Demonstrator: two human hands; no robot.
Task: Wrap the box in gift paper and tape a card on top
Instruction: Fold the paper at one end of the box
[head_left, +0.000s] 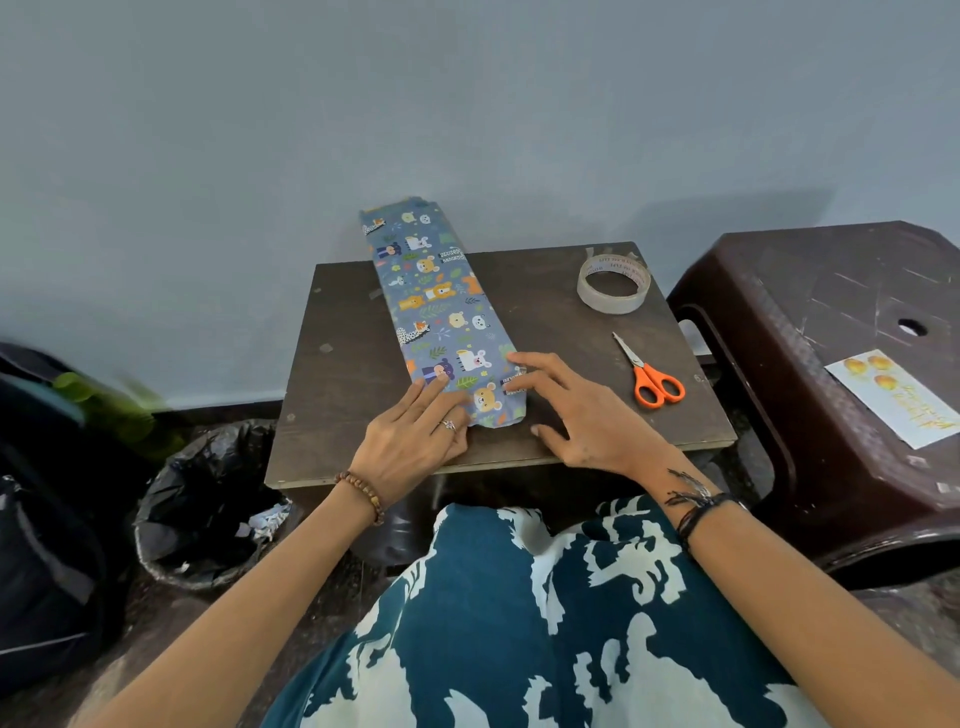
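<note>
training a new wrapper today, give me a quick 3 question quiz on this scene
1. True or false: the scissors lie on the small table, to the right of the wrapped box.
2. Where is the card? A) on the wrapped box B) on the brown stool C) in the bin bag
3. Fill in: both the left hand and the right hand rest with straight fingers on the near end of the ____.

Key: 1 true; 2 B; 3 wrapped box
</note>
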